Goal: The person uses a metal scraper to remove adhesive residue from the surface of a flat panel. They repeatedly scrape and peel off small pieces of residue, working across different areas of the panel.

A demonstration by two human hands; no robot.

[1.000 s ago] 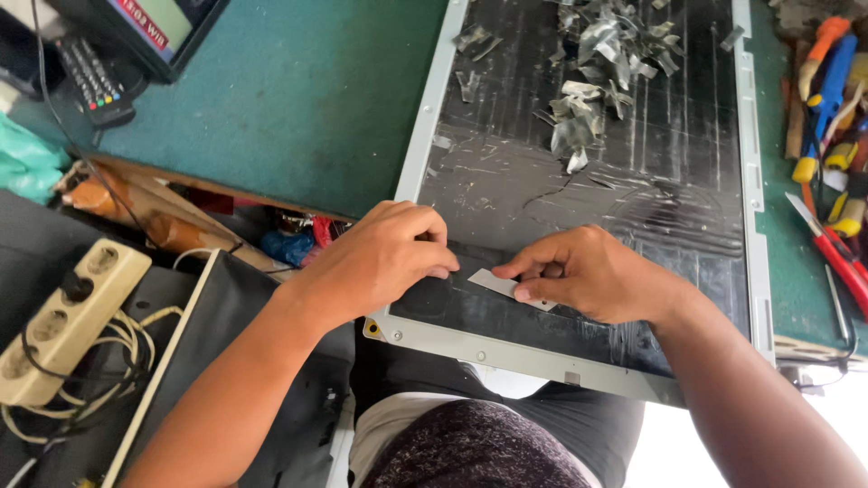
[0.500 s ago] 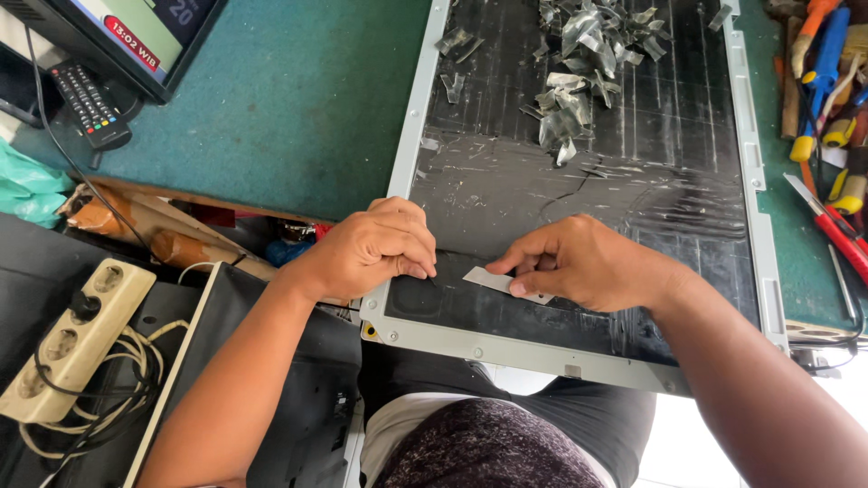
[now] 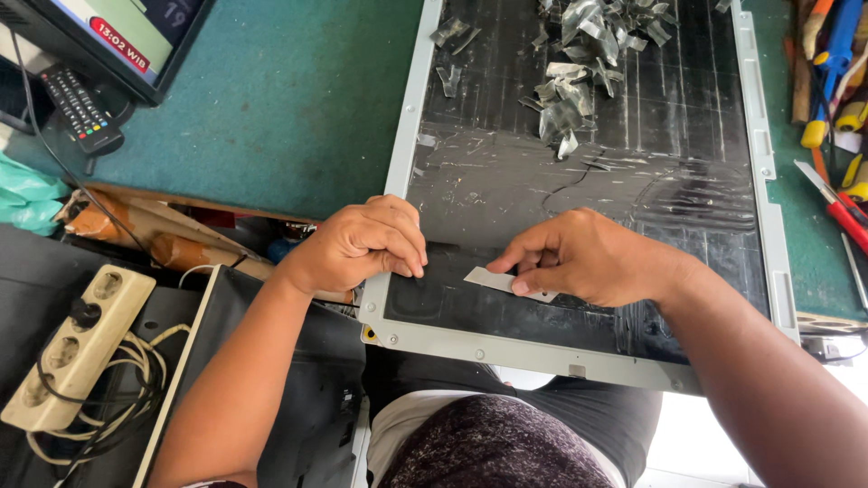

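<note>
The person works on a large flat panel (image 3: 579, 208) with a dark surface and a grey metal frame, which lies on a table (image 3: 298, 99) covered in green. The right hand (image 3: 588, 258) grips a small flat blade (image 3: 506, 283), light grey, between the thumb and the fingers, and the blade lies low against the dark surface near the lower edge of the panel. The left hand (image 3: 362, 246) is curled closed, its fingertips pressing on the panel just beside the left frame edge; it holds nothing that can be seen. The two hands are near each other but apart.

At the far end of the panel lies a heap of shiny peeled scraps (image 3: 588, 54), some loose pieces a little aside from it. On the right of the panel several tools (image 3: 836, 108) with coloured handles lie on the table. On the left, a remote control (image 3: 81, 108) lies beside the corner of a screen (image 3: 127, 41) which is switched on. Lower left, a beige power strip (image 3: 77, 348) rests on a dark surface with its cable coiled below it.
</note>
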